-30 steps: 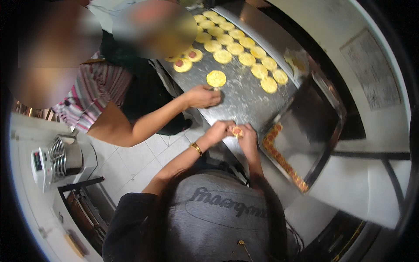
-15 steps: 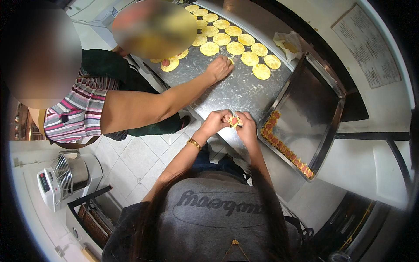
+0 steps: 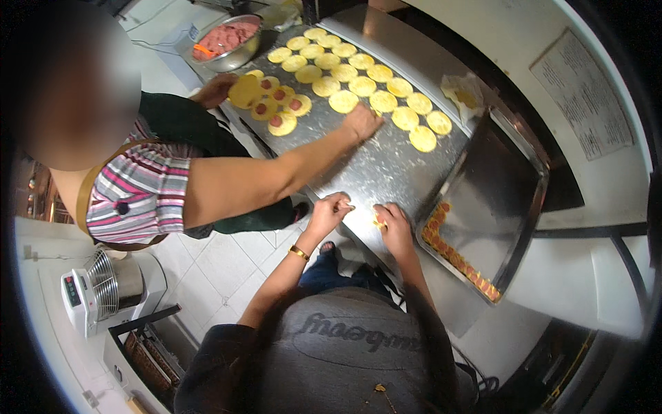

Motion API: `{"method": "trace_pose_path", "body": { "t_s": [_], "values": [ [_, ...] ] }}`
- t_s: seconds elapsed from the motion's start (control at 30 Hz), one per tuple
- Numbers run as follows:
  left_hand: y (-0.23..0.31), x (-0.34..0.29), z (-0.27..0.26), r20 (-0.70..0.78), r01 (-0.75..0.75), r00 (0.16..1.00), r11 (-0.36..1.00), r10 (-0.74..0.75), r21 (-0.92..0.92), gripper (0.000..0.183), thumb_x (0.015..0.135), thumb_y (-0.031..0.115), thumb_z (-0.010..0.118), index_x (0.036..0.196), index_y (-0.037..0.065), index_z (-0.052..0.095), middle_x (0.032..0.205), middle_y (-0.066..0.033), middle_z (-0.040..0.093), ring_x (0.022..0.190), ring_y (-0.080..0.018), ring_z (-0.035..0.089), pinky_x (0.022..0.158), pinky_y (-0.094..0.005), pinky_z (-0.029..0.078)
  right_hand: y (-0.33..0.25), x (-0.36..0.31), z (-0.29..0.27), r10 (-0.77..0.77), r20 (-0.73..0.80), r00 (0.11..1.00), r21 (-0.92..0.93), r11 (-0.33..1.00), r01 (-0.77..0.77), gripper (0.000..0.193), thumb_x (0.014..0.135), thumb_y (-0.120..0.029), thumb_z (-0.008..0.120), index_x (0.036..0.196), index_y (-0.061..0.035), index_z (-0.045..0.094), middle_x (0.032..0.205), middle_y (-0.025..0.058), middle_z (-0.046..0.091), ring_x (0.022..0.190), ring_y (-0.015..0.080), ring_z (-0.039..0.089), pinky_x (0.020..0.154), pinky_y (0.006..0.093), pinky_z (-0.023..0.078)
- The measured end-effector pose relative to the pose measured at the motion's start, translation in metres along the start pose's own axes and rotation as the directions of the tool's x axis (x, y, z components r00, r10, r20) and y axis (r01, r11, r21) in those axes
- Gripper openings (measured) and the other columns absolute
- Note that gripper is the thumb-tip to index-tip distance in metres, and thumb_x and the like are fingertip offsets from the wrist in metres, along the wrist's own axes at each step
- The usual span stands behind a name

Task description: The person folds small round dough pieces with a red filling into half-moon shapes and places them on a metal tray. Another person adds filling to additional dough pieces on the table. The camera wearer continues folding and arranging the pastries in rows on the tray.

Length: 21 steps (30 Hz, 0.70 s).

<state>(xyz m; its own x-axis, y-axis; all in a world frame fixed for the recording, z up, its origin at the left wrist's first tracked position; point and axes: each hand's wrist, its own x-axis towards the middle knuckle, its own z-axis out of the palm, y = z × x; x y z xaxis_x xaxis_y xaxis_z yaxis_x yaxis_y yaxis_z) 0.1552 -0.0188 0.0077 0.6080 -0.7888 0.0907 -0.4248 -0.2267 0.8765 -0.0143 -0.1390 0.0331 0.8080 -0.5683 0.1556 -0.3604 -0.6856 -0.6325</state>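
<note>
Over the near edge of the metal worktable (image 3: 358,234), my right hand (image 3: 394,226) is closed around a small yellow dumpling (image 3: 379,218) with pink filling, partly covered by the fingers. My left hand (image 3: 331,212) is apart from it, a short way to the left. Its fingers are curled and the tips pinched together; whatever may be between them is too small to name. Right of my hands lies a metal tray (image 3: 447,181), with finished dumplings (image 3: 458,257) packed along its left and near sides.
A co-worker at the left holds a stack of yellow wrappers (image 3: 244,91); that person's other hand (image 3: 363,123) reaches across the table. Rows of round wrappers (image 3: 343,101) cover the far part. Several wrappers bear pink filling (image 3: 276,120). A bowl (image 3: 231,61) of pink filling stands behind.
My hands, together on the dumpling before, have separated; the dumpling stays in my right hand. The view has shifted, bringing the filling bowl into sight. The co-worker's reaching hand is still among the wrappers.
</note>
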Motion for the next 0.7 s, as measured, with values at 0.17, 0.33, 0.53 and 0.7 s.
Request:
{"method": "trace_pose_path", "body": {
  "t_s": [0.17,0.33,0.53,0.7],
  "values": [
    [-0.08,0.041,-0.047,-0.369,-0.005,0.899,0.846,0.237,0.533,0.029,0.086,0.022,0.06,0.104,0.0,0.061,0.109,-0.0208,0.061,0.105,-0.0296,0.057,0.094,-0.041,0.04,0.004,-0.007,-0.001,-0.078,0.06,0.995,-0.081,0.993,0.083,0.038,0.07,0.009,0.056,0.104,-0.0074,0.065,0.104,0.0129,0.057,0.098,0.0322,0.055,0.085,0.0401,0.045],
    [-0.151,0.113,-0.105,-0.582,0.447,0.773,0.867,-0.252,0.219,0.028,0.084,0.026,0.059,0.096,0.002,0.062,0.093,-0.0183,0.061,0.09,-0.0351,0.058,0.082,-0.0445,0.044,0.027,-0.009,-0.005,0.048,-0.046,0.998,0.122,0.992,-0.042,0.035,0.071,0.005,0.059,0.102,-0.0085,0.067,0.106,0.0119,0.059,0.089,0.0294,0.06,0.078,0.036,0.048],
    [-0.116,0.126,-0.095,-0.732,0.608,0.655,0.707,-0.189,0.361,0.04,0.079,0.041,0.068,0.099,0.007,0.066,0.097,-0.0192,0.064,0.093,-0.0354,0.061,0.078,-0.0452,0.049,0.115,0.008,-0.103,0.243,-0.448,0.86,0.058,0.968,-0.243,0.031,0.07,0.001,0.062,0.099,-0.0095,0.068,0.094,0.0132,0.065,0.085,0.0312,0.063,0.075,0.0376,0.05],
    [-0.123,0.141,-0.096,-0.657,0.59,0.692,0.76,-0.301,0.273,0.028,0.081,0.032,0.063,0.09,0.006,0.067,0.094,-0.0169,0.065,0.088,-0.0352,0.062,0.078,-0.0462,0.049,0.165,0.019,-0.122,0.389,-0.309,0.868,-0.102,0.894,-0.437,0.031,0.071,-0.001,0.063,0.1,-0.009,0.069,0.094,0.0148,0.065,0.086,0.0337,0.063,0.076,0.04,0.05]
  ]
}}
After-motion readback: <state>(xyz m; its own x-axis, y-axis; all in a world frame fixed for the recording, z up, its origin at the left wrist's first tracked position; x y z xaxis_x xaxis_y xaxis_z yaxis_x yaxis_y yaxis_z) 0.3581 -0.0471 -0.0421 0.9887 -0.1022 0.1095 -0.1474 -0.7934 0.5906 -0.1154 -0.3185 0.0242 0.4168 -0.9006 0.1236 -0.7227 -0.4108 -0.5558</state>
